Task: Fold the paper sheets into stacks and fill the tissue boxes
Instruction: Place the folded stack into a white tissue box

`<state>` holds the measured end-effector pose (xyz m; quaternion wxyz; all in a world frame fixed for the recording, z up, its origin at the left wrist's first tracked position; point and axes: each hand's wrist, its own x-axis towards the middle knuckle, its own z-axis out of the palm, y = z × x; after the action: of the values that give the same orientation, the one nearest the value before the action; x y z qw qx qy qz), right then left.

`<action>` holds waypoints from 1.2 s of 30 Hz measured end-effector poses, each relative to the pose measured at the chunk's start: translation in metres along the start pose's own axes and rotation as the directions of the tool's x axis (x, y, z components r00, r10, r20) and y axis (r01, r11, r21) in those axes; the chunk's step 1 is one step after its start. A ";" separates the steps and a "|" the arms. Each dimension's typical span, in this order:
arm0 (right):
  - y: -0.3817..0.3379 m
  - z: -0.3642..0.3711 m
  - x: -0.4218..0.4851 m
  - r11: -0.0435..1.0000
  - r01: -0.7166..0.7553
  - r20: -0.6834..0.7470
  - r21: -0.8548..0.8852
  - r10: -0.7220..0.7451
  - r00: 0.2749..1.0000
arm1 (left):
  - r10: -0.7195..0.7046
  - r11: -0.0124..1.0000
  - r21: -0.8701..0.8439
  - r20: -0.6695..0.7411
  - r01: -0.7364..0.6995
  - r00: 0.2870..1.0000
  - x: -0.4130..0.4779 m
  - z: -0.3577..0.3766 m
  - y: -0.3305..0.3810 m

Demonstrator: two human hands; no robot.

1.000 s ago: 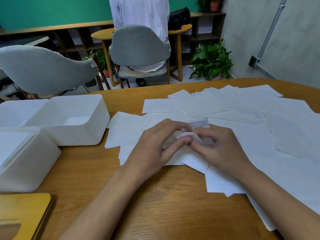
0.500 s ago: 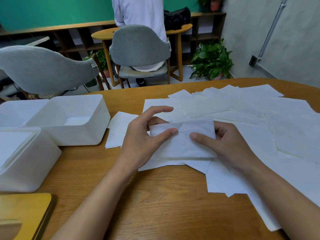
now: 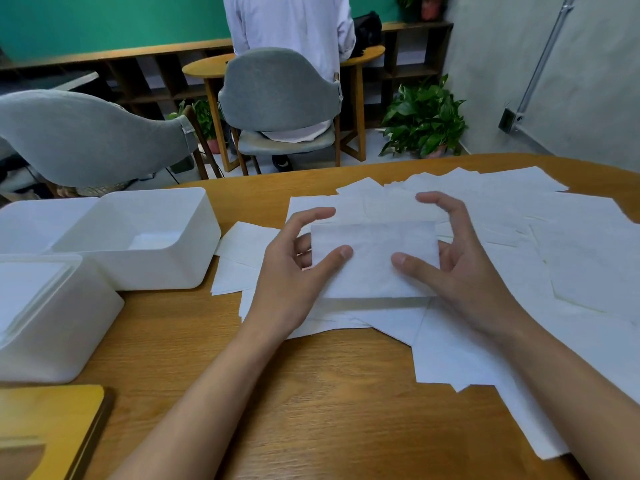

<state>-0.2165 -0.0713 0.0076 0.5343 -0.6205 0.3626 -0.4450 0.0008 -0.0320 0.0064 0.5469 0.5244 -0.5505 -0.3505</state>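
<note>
A folded white paper sheet (image 3: 372, 258) is held up just above the pile of loose white sheets (image 3: 519, 237) spread over the wooden table (image 3: 329, 393). My left hand (image 3: 291, 271) holds its left edge, thumb on top and fingers behind. My right hand (image 3: 460, 261) holds its right edge the same way, thumb on the front. An open white tissue box (image 3: 138, 237) stands to the left of the sheets. A second white box (image 3: 45, 317) sits nearer me at the left edge.
A white lid (image 3: 31, 220) lies at the far left behind the boxes. A yellow wooden lid (image 3: 48, 431) lies at the near left corner. Two grey chairs (image 3: 277, 95), a seated person's back (image 3: 287, 26) and a potted plant (image 3: 422, 119) are beyond the table.
My hands moved apart from pinching a small crumpled fold, and the sheet now spreads flat between them, lifted off the pile.
</note>
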 end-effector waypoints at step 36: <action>0.016 -0.008 0.001 0.899 0.239 0.049 -0.367 -0.237 0.970 | 0.306 0.891 0.292 0.180 -0.347 0.935 -0.008 0.008 -0.012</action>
<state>-0.2235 -0.0778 -0.0077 0.3500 -0.7504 0.3606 -0.4294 -0.0054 -0.0284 -0.0081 0.4692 0.4820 -0.7144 -0.1928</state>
